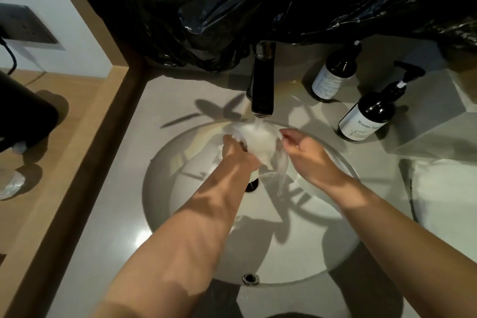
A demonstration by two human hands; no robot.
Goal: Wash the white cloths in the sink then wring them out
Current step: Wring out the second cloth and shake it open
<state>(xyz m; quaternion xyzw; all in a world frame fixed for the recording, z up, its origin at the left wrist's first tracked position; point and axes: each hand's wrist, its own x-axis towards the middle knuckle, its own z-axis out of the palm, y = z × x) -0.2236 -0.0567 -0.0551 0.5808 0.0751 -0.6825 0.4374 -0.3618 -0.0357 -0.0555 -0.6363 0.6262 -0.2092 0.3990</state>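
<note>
A white cloth point(258, 141) is held under the water running from the black faucet point(262, 85), above the round white sink point(296, 248). My left hand point(236, 152) grips the cloth's left side with curled fingers. My right hand point(303, 148) is at the cloth's right edge, fingertips pinching its upper corner. Water streams off the cloth's lower end toward the drain point(251, 184).
Two dark pump bottles point(369, 116) point(333, 73) stand right of the faucet. A white towel point(446, 199) lies on the counter at right beside a grey box point(433, 121). Black plastic sheeting point(258, 2) hangs above the faucet. A wooden ledge point(85, 142) borders the counter's left.
</note>
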